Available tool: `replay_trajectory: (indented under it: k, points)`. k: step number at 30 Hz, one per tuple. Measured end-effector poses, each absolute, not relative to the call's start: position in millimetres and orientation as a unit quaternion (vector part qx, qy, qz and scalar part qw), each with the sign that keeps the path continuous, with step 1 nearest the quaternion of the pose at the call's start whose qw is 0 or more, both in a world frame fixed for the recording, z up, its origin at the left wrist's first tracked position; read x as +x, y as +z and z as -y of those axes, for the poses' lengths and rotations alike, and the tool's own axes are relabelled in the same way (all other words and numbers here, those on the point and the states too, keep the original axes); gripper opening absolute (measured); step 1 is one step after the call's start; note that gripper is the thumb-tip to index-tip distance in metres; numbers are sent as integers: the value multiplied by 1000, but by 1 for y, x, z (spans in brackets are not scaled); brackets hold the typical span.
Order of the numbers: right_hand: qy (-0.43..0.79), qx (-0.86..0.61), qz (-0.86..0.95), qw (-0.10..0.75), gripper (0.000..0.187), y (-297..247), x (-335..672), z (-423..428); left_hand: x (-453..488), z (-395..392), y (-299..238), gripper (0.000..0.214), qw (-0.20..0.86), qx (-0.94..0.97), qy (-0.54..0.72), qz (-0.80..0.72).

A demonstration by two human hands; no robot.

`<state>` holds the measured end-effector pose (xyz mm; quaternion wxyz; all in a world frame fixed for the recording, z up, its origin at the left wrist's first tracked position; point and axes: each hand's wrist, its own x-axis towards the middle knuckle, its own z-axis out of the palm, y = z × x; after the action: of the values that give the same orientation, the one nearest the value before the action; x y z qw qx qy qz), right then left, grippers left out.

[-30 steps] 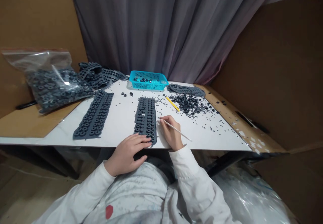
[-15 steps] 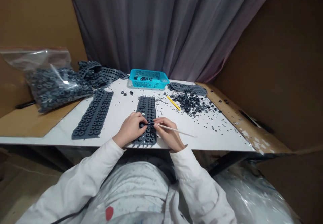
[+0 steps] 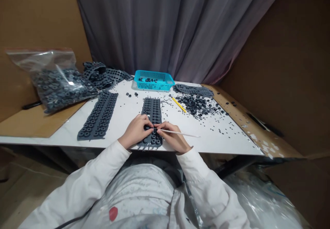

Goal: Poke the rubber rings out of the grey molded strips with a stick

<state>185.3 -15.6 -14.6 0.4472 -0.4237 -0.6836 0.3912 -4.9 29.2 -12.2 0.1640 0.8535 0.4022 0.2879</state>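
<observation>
A dark rubber strip (image 3: 152,110) studded with rings lies lengthwise on the white table (image 3: 123,119) in front of me. My left hand (image 3: 136,131) rests on the strip's near half, fingers curled and pinching at a ring. My right hand (image 3: 172,138) meets it from the right, closed on a thin white stick (image 3: 180,133) that points away to the right. Both hands' fingertips touch at the strip's middle.
A second ring strip (image 3: 99,115) lies to the left. A clear bag of rings (image 3: 58,84) and a heap of strips (image 3: 103,74) sit at the back left. A blue basket (image 3: 153,80), a yellow stick (image 3: 179,104) and a pile of loose rings (image 3: 197,104) lie beyond.
My left hand has moved up from the table's near edge onto the strip. My right hand has shifted left to meet it, with the stick's tip now at the strip.
</observation>
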Motion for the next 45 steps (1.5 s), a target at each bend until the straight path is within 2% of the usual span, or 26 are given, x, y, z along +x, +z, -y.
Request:
replay_trajectory:
  k: [12, 28, 45]
  points:
    - [387, -418, 689, 448, 23, -21, 186, 14, -4, -31, -13, 11, 167, 845, 289, -418]
    - [246, -455, 759, 396, 11, -17, 184, 15, -3, -32, -13, 12, 182, 838, 288, -427]
    - [212, -446, 773, 399, 12, -18, 181, 13, -3, -34, -15, 12, 186, 837, 286, -428]
